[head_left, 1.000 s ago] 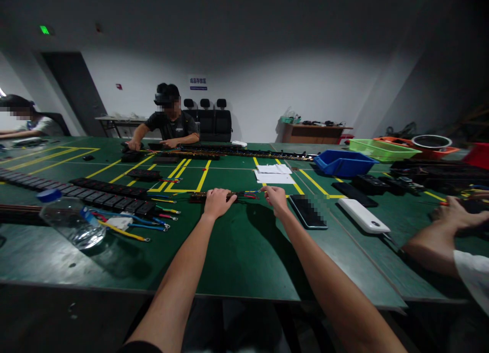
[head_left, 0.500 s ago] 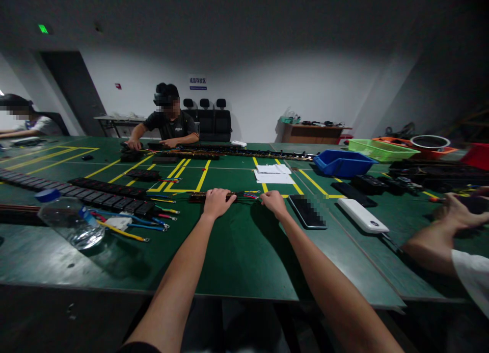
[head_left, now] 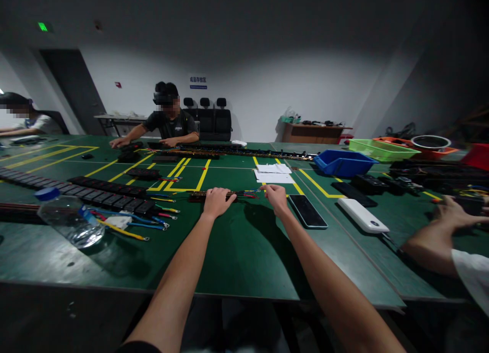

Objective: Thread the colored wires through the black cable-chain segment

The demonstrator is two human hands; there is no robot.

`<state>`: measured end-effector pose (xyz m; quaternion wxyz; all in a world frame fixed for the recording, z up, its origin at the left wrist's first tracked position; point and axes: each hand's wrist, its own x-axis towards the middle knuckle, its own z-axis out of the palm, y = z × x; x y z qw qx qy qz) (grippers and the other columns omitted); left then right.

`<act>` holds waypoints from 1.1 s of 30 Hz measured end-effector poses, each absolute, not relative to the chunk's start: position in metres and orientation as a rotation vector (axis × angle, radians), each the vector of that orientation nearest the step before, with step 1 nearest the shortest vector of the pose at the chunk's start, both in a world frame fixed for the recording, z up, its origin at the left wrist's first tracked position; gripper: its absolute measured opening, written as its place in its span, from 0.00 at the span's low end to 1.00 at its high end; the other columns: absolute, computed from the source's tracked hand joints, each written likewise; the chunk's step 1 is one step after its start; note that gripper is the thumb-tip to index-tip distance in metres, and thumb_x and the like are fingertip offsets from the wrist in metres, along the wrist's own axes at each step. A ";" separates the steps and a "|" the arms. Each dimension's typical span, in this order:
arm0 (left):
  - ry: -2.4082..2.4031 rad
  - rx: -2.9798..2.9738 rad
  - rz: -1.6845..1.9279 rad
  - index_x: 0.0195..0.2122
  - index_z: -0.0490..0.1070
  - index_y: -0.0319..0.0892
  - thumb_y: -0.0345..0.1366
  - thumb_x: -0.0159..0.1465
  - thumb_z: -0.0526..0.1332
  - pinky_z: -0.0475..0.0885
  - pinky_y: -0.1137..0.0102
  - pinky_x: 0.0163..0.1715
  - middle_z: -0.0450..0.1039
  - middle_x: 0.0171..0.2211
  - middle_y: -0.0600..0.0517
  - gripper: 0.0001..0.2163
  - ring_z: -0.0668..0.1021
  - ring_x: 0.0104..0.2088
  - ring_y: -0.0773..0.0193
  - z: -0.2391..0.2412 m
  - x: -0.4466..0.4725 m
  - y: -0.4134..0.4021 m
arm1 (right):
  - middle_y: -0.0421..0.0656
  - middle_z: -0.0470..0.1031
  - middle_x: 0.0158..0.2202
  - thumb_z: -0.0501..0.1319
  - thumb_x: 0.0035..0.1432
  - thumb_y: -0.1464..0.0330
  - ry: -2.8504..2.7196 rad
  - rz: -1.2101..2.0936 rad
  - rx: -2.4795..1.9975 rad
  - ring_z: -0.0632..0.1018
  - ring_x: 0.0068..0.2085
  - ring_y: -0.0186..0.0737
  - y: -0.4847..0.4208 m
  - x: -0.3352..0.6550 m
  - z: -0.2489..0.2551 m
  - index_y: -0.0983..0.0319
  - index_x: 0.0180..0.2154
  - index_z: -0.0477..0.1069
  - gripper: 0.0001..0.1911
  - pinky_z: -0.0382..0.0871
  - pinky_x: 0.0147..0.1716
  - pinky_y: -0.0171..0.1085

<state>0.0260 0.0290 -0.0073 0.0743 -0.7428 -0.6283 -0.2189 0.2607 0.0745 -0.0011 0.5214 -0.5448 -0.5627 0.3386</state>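
Observation:
My left hand (head_left: 218, 202) presses over a short black cable chain (head_left: 197, 197), its fingers bent around the far side and its thumb stretched to the right. From the chain's right end, thin coloured wires (head_left: 247, 194) with ring terminals fan out. My right hand (head_left: 275, 198) is closed in a pinch just beyond the wire tips, beside a blue wire's terminal. What sits between those fingertips, if anything, is too small to make out. A phone (head_left: 307, 211) lies close to the right wrist.
Left are long black cable chains (head_left: 110, 196) with thick coloured wires and a water bottle (head_left: 72, 220). White papers (head_left: 273, 177), a blue bin (head_left: 344, 163) and a white power bank (head_left: 361, 215) lie ahead and right. A co-worker's hand (head_left: 454, 215) is at right; another person (head_left: 173, 121) sits opposite.
My right hand has lifted slightly and turned, its fingertips shifting away from the red wire ends. My left hand stays put. The person opposite has moved one hand to the left.

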 end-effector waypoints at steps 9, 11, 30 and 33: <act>-1.890 -2.226 -0.649 0.49 0.77 0.45 0.56 0.72 0.46 0.64 0.55 0.54 0.80 0.49 0.45 0.26 0.77 0.51 0.51 -0.006 0.026 0.029 | 0.42 0.72 0.18 0.57 0.53 0.62 -1.589 0.689 -1.565 0.69 0.22 0.36 0.081 0.269 -0.015 0.63 0.21 0.75 0.16 0.57 0.24 0.35; -1.881 -2.231 -0.652 0.49 0.77 0.44 0.56 0.72 0.46 0.64 0.55 0.54 0.80 0.49 0.45 0.26 0.77 0.50 0.50 -0.007 0.026 0.029 | 0.42 0.72 0.19 0.57 0.55 0.64 -1.706 0.663 -1.644 0.70 0.22 0.37 0.080 0.268 -0.015 0.63 0.21 0.76 0.16 0.57 0.25 0.35; -1.880 -2.226 -0.653 0.49 0.77 0.44 0.56 0.73 0.46 0.64 0.56 0.53 0.79 0.49 0.45 0.26 0.76 0.50 0.51 -0.008 0.026 0.029 | 0.38 0.66 0.17 0.59 0.50 0.58 -1.325 0.843 -1.289 0.62 0.21 0.33 0.076 0.262 -0.005 0.65 0.24 0.77 0.17 0.53 0.21 0.34; -1.890 -2.231 -0.642 0.49 0.77 0.45 0.56 0.73 0.46 0.64 0.56 0.54 0.79 0.49 0.45 0.26 0.76 0.50 0.51 -0.008 0.026 0.029 | 0.40 0.68 0.17 0.59 0.51 0.59 -1.396 0.781 -1.405 0.63 0.20 0.34 0.078 0.265 -0.010 0.64 0.22 0.76 0.16 0.53 0.22 0.34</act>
